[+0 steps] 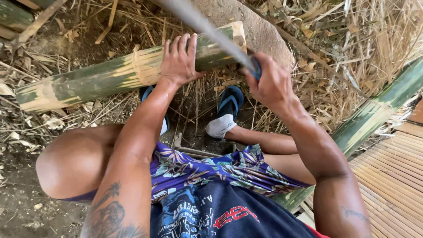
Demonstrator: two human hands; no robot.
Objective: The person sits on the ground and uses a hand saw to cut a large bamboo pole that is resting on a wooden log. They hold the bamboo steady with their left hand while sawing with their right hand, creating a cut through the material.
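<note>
A thick green bamboo pole [88, 81] lies across the ground in front of me, its cut end resting on a large rounded stone or log [260, 31]. My left hand [178, 59] presses flat on top of the pole near that end. My right hand [269, 81] grips the blue handle of a long blade [207, 28]. The blade is blurred with motion and slants up to the left across the pole's end. I sit low with my knees apart, my feet in blue sandals [231, 103] below the pole.
Dry grass, bamboo leaves and splinters litter the dirt. A second green bamboo pole [374, 112] runs diagonally at the right. A mat of split bamboo slats [392, 176] lies at the lower right. More bamboo pieces [13, 17] lie at the upper left.
</note>
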